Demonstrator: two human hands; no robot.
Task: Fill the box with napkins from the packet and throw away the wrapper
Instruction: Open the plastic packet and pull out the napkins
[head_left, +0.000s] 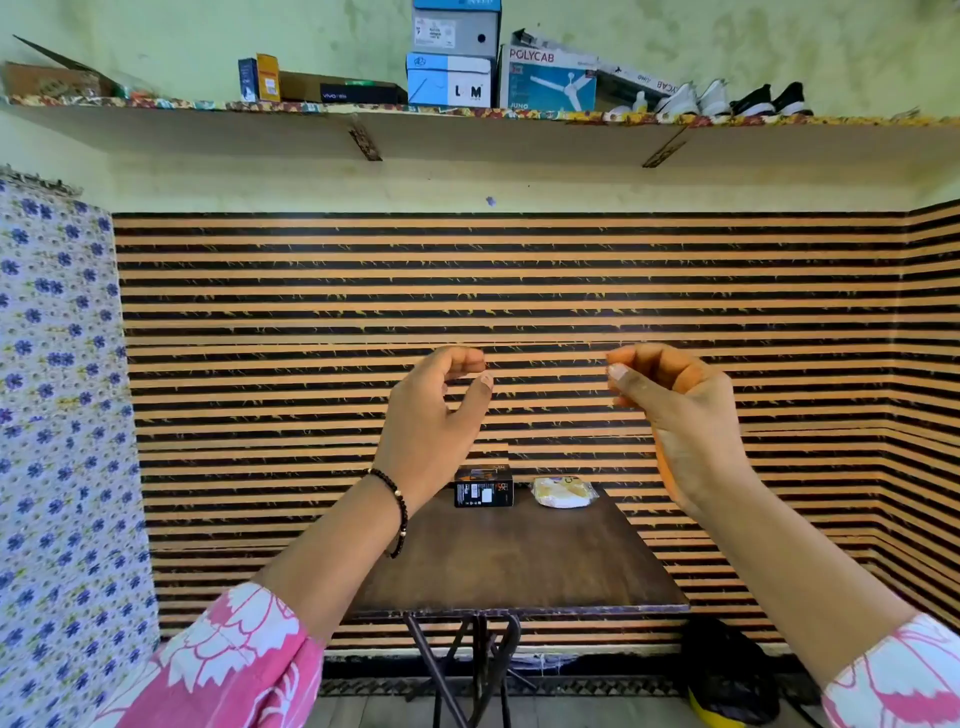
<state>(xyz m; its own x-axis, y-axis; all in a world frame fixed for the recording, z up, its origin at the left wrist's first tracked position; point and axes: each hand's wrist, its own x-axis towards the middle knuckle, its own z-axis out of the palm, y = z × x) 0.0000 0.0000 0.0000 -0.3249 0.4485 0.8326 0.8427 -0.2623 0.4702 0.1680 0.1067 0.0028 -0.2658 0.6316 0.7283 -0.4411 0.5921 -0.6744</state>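
Observation:
A small dark box (483, 487) stands at the far edge of the brown table (519, 561), against the striped wall. To its right lies the packet of napkins (563, 492), yellowish-white in a clear wrapper. Both my hands are raised in the air well above the table. My left hand (436, 415) has its fingers curled with thumb and forefinger apart and holds nothing. My right hand (675, 410) is loosely curled, fingertips near the thumb, also empty. Neither hand touches the box or the packet.
The table stands on dark folding metal legs (467, 670). A bin lined with a black bag (727, 675) sits on the floor at the right of the table. A flowered cloth (62, 415) hangs at the left. A high shelf (467, 119) carries boxes and shoes.

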